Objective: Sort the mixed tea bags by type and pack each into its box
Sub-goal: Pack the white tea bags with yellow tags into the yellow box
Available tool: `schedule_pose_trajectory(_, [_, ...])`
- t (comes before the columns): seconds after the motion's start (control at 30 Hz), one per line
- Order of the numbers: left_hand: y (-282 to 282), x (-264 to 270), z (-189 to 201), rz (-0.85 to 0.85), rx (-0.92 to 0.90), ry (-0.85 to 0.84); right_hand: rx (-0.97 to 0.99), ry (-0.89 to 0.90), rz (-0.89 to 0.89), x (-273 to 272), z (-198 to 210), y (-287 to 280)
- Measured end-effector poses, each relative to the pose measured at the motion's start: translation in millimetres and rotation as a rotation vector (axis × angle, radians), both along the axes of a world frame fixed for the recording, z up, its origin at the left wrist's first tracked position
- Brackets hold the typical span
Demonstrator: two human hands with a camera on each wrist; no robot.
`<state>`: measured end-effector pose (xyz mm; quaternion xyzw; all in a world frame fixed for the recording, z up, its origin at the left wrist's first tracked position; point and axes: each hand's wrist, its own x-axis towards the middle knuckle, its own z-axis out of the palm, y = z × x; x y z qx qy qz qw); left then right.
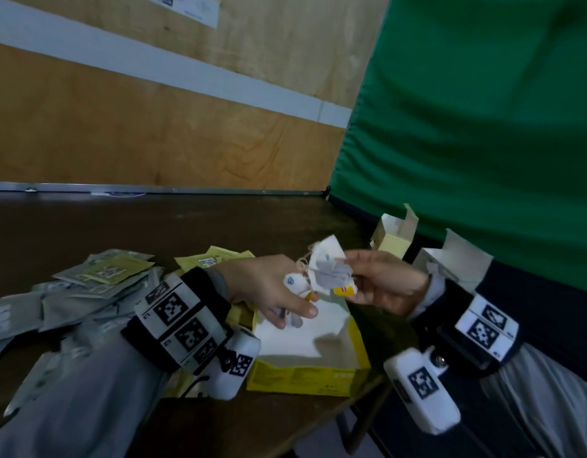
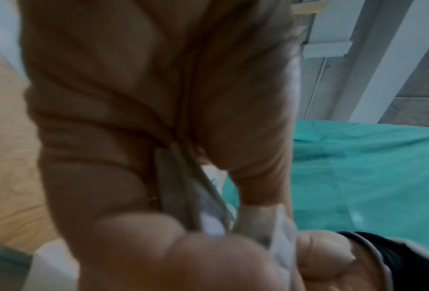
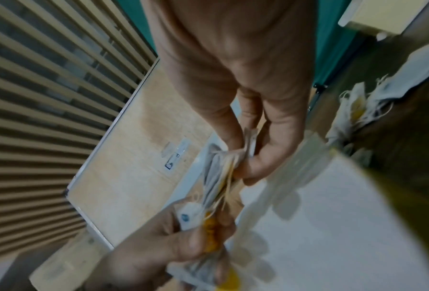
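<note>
Over the open yellow box [image 1: 302,375], both hands hold one bunch of white paper tea bags [image 1: 328,264] with strings and yellow tags [image 1: 345,290]. My right hand [image 1: 348,276] pinches the bunch's right side between thumb and fingers; in the right wrist view the right hand [image 3: 243,157] grips the folded tea bags [image 3: 220,167]. My left hand [image 1: 295,309] curls round more tea bags below and to the left. In the left wrist view the left hand [image 2: 208,196] clamps grey-white tea bag paper [image 2: 181,189]. The lower tea bags [image 3: 208,228] show yellow tags.
A heap of grey-green sachets [image 1: 87,285] covers the table's left. Yellow sachets [image 1: 216,259] lie behind my left wrist. Two small open cartons [image 1: 394,236] [image 1: 450,259] stand by the green curtain [image 1: 483,127]. More loose tea bags [image 3: 357,110] lie on the dark table [image 1: 186,219].
</note>
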<state>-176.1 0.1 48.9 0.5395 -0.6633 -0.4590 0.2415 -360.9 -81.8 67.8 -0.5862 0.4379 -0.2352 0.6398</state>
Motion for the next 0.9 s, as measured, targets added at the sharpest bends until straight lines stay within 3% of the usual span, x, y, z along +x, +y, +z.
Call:
schedule_pose_trajectory(0.1, [-3.5, 3.5, -2.7, 0.006, 0.003, -0.129, 0.044, 0.067, 0.060, -10.3, -17.6, -0.2])
schedule_pose_trajectory(0.2, [-4.8, 8.4, -1.8, 0.038, 0.030, -0.159, -0.045, 0.145, 0.121, -17.6, -25.1, 2.9])
schedule_pose_trajectory(0.3, [-4.0, 16.5, 2.1, 0.074, 0.062, -0.130, -0.203, 0.294, 0.298, -21.4, -26.1, 7.2])
schedule_pose_trajectory(0.4, [-5.1, 21.5, 4.5, 0.080, 0.062, -0.069, -0.486, 0.383, 0.394, -16.4, -25.3, 13.1])
schedule_pose_trajectory(0.53, [-7.0, 17.0, 2.6, 0.094, 0.090, 0.078, -0.858, 0.291, 0.286, -2.0, -16.6, 20.9])
schedule_pose_trajectory(0.67, [-4.3, 15.7, 3.0, 0.058, 0.126, 0.246, -0.983, 0.097, 0.259, 11.2, -15.1, 29.2])
schedule_pose_trajectory(0.9, [3.0, 15.6, 14.3, -0.006, 0.193, 0.429, -1.044, 0.127, 0.208, 16.4, -16.5, 26.2])
